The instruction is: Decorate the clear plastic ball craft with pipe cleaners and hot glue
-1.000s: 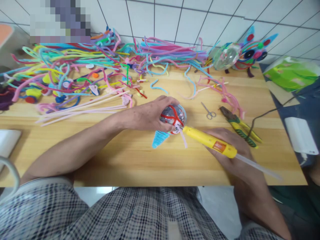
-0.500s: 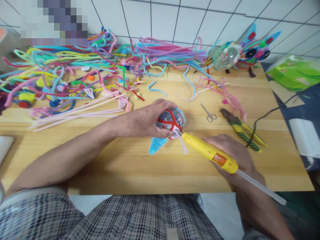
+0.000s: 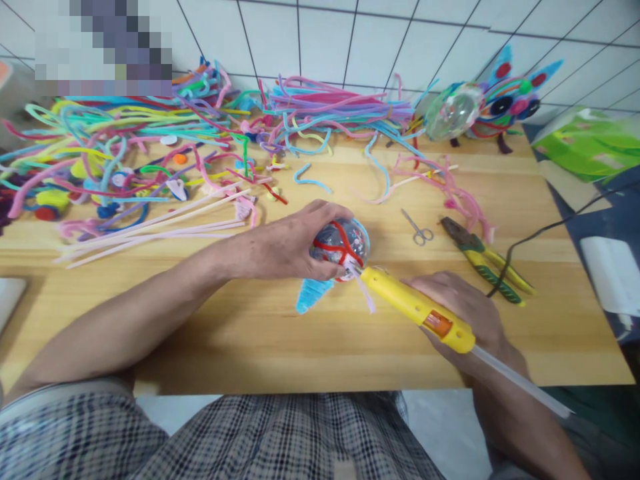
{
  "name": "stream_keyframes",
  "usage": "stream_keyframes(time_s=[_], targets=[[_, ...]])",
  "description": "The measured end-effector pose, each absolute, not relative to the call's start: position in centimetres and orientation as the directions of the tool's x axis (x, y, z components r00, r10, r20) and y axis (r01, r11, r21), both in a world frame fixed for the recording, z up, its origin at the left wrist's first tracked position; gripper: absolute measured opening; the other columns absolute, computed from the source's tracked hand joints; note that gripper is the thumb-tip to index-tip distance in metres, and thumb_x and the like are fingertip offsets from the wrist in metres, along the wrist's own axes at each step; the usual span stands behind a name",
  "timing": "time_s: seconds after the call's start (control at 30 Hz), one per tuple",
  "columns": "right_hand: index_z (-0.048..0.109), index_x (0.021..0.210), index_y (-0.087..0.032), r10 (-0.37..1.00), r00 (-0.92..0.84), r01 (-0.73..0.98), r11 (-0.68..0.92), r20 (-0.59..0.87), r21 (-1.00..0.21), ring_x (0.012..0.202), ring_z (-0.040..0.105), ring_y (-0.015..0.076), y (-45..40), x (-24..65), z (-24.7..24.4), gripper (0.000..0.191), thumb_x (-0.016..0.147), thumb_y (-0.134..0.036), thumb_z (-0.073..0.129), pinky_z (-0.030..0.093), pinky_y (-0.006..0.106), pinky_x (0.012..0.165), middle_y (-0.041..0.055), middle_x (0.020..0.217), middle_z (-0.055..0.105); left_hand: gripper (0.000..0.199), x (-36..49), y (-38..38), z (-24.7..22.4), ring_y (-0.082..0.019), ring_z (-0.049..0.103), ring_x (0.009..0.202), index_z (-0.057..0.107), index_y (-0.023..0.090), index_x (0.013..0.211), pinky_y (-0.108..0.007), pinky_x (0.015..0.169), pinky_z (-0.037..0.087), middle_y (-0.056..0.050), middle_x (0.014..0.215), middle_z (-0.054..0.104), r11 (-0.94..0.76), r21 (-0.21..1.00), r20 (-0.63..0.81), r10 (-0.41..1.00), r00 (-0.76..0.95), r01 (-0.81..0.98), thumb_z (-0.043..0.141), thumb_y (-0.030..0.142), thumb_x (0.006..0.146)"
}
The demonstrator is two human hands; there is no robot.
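My left hand (image 3: 313, 243) is wrapped round a clear plastic ball (image 3: 354, 233) trimmed with red and blue pipe cleaners. Below the ball sticks out a blue pipe-cleaner cone (image 3: 313, 293), and a pale lilac pipe cleaner (image 3: 367, 297) trails from its lower right side. A yellow glue gun (image 3: 415, 307) is gripped in my right hand (image 3: 457, 303), whose fingers are partly hidden behind it. The gun's nozzle meets the ball where the red and lilac strips come together. From the gun's back end juts a translucent glue stick (image 3: 525, 381).
Heaped pipe cleaners (image 3: 125, 127) cover the table's left and back. Small scissors (image 3: 417, 230) and yellow-green pliers (image 3: 487, 260) lie to the right, beside a black cord (image 3: 530, 237). A finished pipe-cleaner animal (image 3: 507, 107) stands at the back right, near a green packet (image 3: 590, 143).
The hands, ball and glue gun hold almost the same pose. The view has shifted very slightly, and the nozzle stays at the same spot on the ball.
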State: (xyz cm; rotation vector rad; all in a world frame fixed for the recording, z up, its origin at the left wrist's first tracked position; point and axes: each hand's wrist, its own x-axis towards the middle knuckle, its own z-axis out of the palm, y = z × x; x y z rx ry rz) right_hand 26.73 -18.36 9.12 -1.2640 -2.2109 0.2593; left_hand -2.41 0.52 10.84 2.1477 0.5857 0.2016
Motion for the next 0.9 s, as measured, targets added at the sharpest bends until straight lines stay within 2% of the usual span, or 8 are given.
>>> stream_keyframes(time_s=[0.5,0.63,0.8,0.9], targets=[[0.048,0.168,-0.039,0.855,-0.39,0.727,0.514,0.342,-0.455,0.093,0.088,0.0277,-18.77,26.99,8.56,0.065,0.107,-0.023,0.064,0.073,0.041,0.08,0.0058,0.119,0.089,0.075,-2.45,0.45,11.01,-0.027,0.071,0.122,0.056,0.025,0.153,-0.043,0.109,0.062,-0.014,0.149,0.065,-0.494,0.79,-0.101,0.479,0.872,0.363,0.085,0.049,0.088],[0.053,0.164,-0.038,0.86,-0.376,0.72,0.505,0.345,-0.476,0.095,0.087,0.0273,-18.97,26.82,8.45,0.056,0.11,-0.027,0.063,0.074,0.041,0.082,0.006,0.119,0.089,0.074,-2.47,0.45,11.04,-0.027,0.072,0.12,0.057,0.026,0.152,-0.045,0.108,0.062,-0.014,0.148,0.066,-0.485,0.797,-0.099,0.481,0.871,0.359,0.085,0.048,0.088],[0.067,0.155,-0.037,0.876,-0.323,0.718,0.474,0.359,-0.51,0.09,0.087,0.0259,-19.1,26.61,8.34,0.041,0.114,-0.037,0.061,0.073,0.04,0.078,0.0036,0.115,0.09,0.073,-2.46,0.48,10.89,-0.027,0.071,0.121,0.057,0.026,0.152,-0.044,0.108,0.062,-0.013,0.148,0.066,-0.495,0.796,-0.084,0.48,0.873,0.348,0.086,0.047,0.088],[0.069,0.154,-0.036,0.872,-0.33,0.705,0.482,0.362,-0.52,0.091,0.086,0.0256,-19.06,26.65,8.52,0.04,0.116,-0.042,0.058,0.073,0.04,0.078,0.0044,0.115,0.09,0.074,-2.46,0.47,10.83,-0.026,0.072,0.12,0.057,0.026,0.153,-0.042,0.107,0.062,-0.013,0.148,0.066,-0.495,0.797,-0.081,0.48,0.874,0.346,0.086,0.048,0.088]])
